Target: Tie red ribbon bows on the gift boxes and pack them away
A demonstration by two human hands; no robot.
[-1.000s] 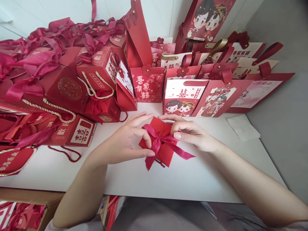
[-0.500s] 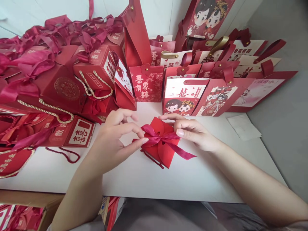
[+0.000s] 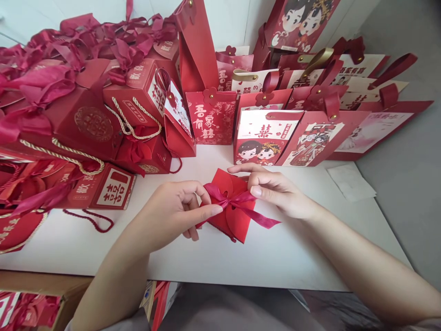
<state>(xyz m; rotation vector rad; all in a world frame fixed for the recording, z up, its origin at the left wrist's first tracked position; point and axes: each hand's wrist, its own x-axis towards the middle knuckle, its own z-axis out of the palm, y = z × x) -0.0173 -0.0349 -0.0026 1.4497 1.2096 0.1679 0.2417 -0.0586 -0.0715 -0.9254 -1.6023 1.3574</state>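
A small red box (image 3: 241, 225) with curved, overlapping flaps rests on the white table in front of me. A magenta ribbon (image 3: 263, 219) is tied in a bow on its top, one tail hanging toward the lower right. My left hand (image 3: 184, 207) pinches the left loop near the knot between thumb and index finger, its other fingers curled below. My right hand (image 3: 277, 191) holds the ribbon's right loop between thumb and fingers, at the box's right side. Part of a dark red cord shows along the box's lower left edge.
Ribboned red boxes (image 3: 93, 119) with rope handles are stacked at the left. Upright red and white gift bags (image 3: 265, 138) line the back. A white paper (image 3: 350, 182) lies at the right of the table (image 3: 275, 266). A cardboard box (image 3: 74, 289) stands below the front left edge.
My left hand has moved slightly right, closer to the knot, and its lower fingers have dropped beside the box. The right hand stays almost in place on its loop.
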